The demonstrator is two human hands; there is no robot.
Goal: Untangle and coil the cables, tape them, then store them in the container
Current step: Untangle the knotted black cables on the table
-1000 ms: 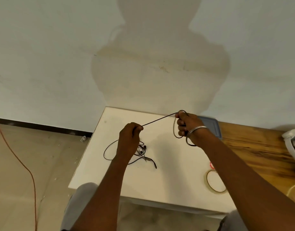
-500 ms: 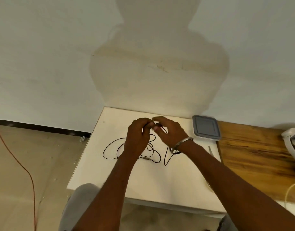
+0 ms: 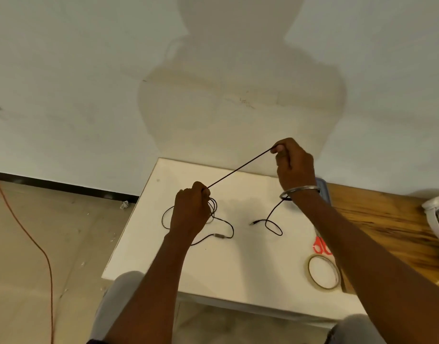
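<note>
Your cable [image 3: 238,168] is thin and black. One stretch runs taut and straight from your left hand [image 3: 189,213] up to your right hand [image 3: 295,165]. Loose loops hang under your left hand, and one plug end lies just right of that wrist. The other end drops below your right wrist, curls once and stops between your hands. The tape roll [image 3: 325,287] lies flat beside your right forearm. The container [image 3: 325,192] is mostly hidden behind your right wrist.

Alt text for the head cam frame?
Two hands stretch a thin black cable taut above a white table: the left hand grips its loops low, the right hand pinches it higher. A tape roll and red scissors lie at the right.
</note>
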